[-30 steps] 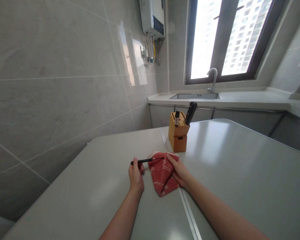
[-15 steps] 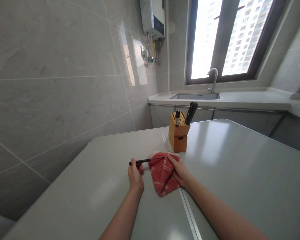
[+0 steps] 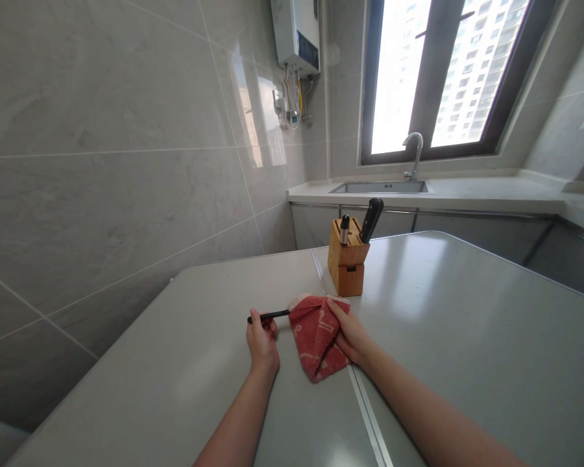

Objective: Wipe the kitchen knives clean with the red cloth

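Firstly, left hand [image 3: 261,344]: grip clenched around the black handle of a kitchen knife [image 3: 268,316], its blade hidden within a folded red towel [image 3: 317,338]. Right hand [image 3: 350,335]: grip grasping that towel, fingers [image 3: 337,310] pressed over its 2 o'clock side. Towel: on the grey tabletop [image 3: 185,383], between both hands. Bamboo knife block [image 3: 346,269]: near, at 12 o'clock, upright, holding a black knife handle [image 3: 372,219].

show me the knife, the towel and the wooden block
knife [image 3: 281,314], head view, point on its black handle
towel [image 3: 316,340], head view, point on the middle of the red cloth
wooden block [image 3: 345,275], head view, point on its front face
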